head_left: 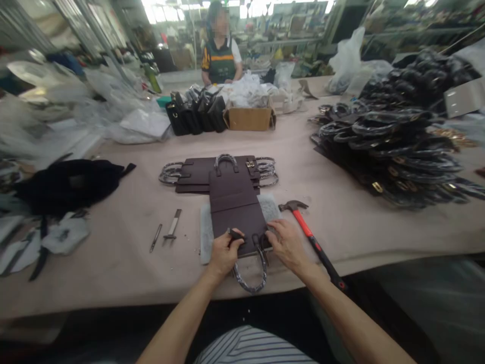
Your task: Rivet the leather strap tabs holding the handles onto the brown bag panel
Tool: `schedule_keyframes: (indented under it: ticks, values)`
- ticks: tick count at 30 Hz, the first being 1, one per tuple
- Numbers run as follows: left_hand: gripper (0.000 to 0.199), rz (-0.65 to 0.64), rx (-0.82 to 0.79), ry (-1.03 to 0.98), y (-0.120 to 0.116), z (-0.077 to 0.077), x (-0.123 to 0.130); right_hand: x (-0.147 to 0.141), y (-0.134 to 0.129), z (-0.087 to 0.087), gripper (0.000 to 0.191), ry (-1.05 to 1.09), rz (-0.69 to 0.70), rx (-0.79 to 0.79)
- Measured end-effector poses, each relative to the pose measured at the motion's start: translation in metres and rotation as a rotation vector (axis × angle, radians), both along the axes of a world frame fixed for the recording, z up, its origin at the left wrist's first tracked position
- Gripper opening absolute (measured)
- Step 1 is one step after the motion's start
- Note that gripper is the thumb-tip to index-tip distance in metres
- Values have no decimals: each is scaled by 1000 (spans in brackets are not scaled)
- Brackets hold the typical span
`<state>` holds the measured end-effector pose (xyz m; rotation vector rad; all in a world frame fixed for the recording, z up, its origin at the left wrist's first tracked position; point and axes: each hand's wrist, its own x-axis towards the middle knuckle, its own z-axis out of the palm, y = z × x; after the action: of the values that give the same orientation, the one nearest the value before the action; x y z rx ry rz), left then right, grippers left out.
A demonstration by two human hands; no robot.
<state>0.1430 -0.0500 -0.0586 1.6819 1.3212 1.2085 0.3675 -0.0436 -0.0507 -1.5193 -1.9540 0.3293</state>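
A dark brown bag panel (237, 202) lies lengthwise before me, its lower half over a pale slab (205, 237). A plastic-wrapped handle (250, 289) loops out at its near edge, and another wrapped handle (226, 157) stands at its far end. My left hand (224, 253) is closed, pinching a short dark tab-like piece (235, 233) above the panel; I cannot tell whether it is the handle's end. At the panel's right near corner, my right hand (286, 242) has its fingers curled on the edge beside the handle's right tab (255, 239).
Right of the panel lies a claw hammer (308, 232); to the left are a metal fork-like punch (173, 227) and a thin metal rod (155, 237). More panels (195, 172) lie beneath. A handled-panel pile (394, 146), a cardboard box (250, 119), black bags (195, 114) and a person (222, 55) are beyond.
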Motion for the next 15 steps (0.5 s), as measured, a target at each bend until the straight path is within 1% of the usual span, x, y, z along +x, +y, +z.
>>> schedule_keyframes:
  ticks: [3,7,12,15]
  values:
    - [13,13,-6,-3,-3,-1,-1,1,9,-8,26,-1,-27,9]
    - [13,42,-38,-19,-4,-2,-3,0,18,-12,26,-16,-43,7]
    - [16,136,-116,-96,-4,-7,-7,-1,17,-11,26,-125,-25,-9]
    - [17,156,-122,-116,-5,-9,-7,-1,17,-12,25,-105,-30,-9]
